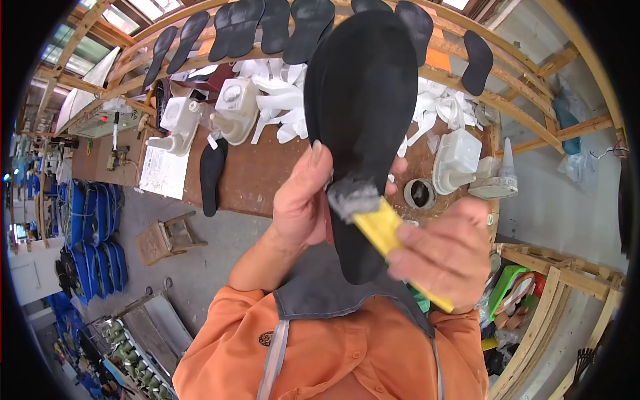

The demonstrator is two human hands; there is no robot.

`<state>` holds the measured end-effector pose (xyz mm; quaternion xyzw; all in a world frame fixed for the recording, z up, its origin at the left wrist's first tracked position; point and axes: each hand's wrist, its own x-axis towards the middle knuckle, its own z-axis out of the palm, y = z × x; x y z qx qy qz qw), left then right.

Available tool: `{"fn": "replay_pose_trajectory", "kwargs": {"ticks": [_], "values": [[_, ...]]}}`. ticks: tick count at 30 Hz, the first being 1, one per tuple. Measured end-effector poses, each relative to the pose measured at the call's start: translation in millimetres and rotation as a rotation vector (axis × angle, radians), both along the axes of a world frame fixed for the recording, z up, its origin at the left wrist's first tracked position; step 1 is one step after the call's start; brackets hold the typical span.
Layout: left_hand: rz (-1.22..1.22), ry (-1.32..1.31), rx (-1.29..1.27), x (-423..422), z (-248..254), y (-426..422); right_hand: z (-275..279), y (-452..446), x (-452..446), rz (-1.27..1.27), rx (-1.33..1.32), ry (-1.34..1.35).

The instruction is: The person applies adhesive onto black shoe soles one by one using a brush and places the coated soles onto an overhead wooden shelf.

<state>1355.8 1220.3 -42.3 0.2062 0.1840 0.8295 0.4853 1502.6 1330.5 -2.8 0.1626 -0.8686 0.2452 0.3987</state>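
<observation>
A large black shoe sole [367, 93] is held up in front of me, its toe end pointing away and its heel toward my chest. My left hand [303, 200] grips it around the middle, thumb on the left edge, with fingertips showing at the right edge. A second dark edge runs along its left side; whether that is another sole I cannot tell. My right hand [443, 257] is closed on the yellow handle of a flat brush [380, 230]. Its grey, fuzzy bristles touch the sole's face near the narrow waist.
Below is a brown workbench [250, 177] with white plastic bottles [238, 110], white cut pieces [283, 100], a round container [420, 193] and another black sole [212, 177]. More soles lean along a wooden rack [513, 57]. A wooden stool [167, 240] stands at left.
</observation>
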Motion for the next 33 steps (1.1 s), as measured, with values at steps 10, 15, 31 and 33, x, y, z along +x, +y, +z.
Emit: {"fn": "replay_pose_trajectory", "kwargs": {"ticks": [10,15,31,33], "values": [[0.05,-0.098,0.038,-7.7,4.9,2.0,-8.1,-4.9,7.7,0.026,0.022,0.033],[0.105,-0.195,0.047,-9.3,8.2,7.6,4.3,10.0,33.2,0.126,-0.019,0.067],[0.091,-0.194,0.131,-15.8,27.1,8.8,6.7,21.8,12.5,0.072,0.029,0.043],[0.129,-0.188,0.144,-18.0,28.0,4.1,12.8,26.5,13.5,0.135,0.033,0.064]]}}
